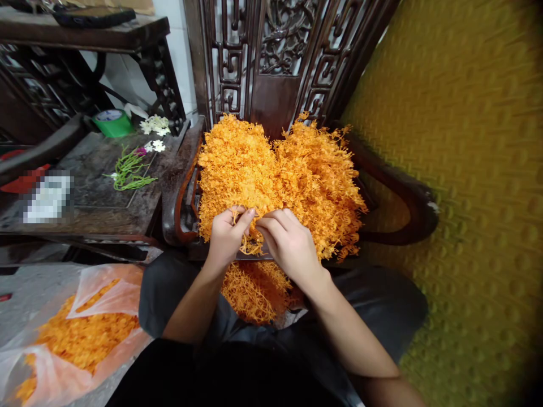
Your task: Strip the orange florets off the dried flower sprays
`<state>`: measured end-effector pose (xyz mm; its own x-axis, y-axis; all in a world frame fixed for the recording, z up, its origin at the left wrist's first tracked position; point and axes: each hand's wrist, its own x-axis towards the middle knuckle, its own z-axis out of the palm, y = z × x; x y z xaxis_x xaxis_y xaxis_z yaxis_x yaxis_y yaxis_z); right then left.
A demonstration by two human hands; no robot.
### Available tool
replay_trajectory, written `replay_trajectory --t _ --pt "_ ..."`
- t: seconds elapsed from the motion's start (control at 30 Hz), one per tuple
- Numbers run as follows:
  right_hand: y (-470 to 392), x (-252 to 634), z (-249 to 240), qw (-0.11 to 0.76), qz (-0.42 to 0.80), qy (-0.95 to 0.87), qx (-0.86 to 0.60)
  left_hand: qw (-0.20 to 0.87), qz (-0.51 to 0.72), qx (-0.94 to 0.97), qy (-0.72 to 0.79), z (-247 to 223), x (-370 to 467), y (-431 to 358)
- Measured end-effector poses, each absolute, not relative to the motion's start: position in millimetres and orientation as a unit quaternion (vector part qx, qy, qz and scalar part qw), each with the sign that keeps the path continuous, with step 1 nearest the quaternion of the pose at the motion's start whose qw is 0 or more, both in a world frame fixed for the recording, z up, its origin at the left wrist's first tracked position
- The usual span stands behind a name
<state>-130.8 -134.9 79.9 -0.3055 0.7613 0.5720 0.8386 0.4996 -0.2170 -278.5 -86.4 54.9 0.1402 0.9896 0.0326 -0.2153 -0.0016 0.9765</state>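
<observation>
My left hand (229, 233) is closed in a pinch, thumb and forefinger pressed on a thin orange plastic flower piece (251, 246) whose strands hang below the fingers. Close beside it, my right hand (292, 240) has its fingers drawn together. What lies between its fingertips is too small to make out. Both hands are just in front of two big heaps of orange plastic flower pieces, a left heap (237, 164) and a right heap (318, 186), on a dark wooden chair seat. More orange pieces (250, 291) lie lower down, between my knees.
A clear plastic bag (102, 308) of orange pieces stands on the floor at left. The side table (89, 195) carries green tape (113, 125), green stems (129, 169) and white flowers (155, 125). A curved chair arm (416, 209) and a yellow-green textured surface (475, 198) border the right.
</observation>
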Motion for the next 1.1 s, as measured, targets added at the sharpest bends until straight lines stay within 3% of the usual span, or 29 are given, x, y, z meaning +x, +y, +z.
replay_trajectory --t 0.17,0.33,0.53,0.7,0.83,0.9,1.0,1.1 --pt "-152.2 -139.8 76.4 0.427 -0.018 -0.805 -0.411 0.691 0.555 0.312 0.343 59.0 -275.5 -75.8" --pt "-178.2 -131.2 88.5 0.534 0.097 -0.725 -0.425 0.656 0.614 0.254 0.357 57.0 -289.1 -52.9" --pt "-150.8 -120.0 114.8 0.509 0.109 -0.679 -0.518 0.6 0.537 0.452 0.384 55.4 -281.9 -73.5" --pt "-109.9 -128.3 105.2 0.476 0.159 -0.659 -0.56 0.606 0.498 0.489 0.382 63.0 -281.8 -84.9" --pt "-87.5 -106.5 103.0 0.681 0.201 -0.482 -0.513 0.641 0.507 0.428 0.387 64.5 -294.5 -80.6" --pt "-85.7 -94.2 107.3 0.732 0.233 -0.425 -0.479 0.659 0.487 0.423 0.386 64.3 -300.3 -78.0" --pt "-96.9 -92.8 113.3 0.649 0.267 -0.523 -0.484 0.657 0.437 0.481 0.381 62.5 -301.8 -75.9" --pt "-111.7 -108.3 115.1 0.522 0.213 -0.655 -0.503 0.648 0.422 0.514 0.371 59.4 -296.8 -76.2"
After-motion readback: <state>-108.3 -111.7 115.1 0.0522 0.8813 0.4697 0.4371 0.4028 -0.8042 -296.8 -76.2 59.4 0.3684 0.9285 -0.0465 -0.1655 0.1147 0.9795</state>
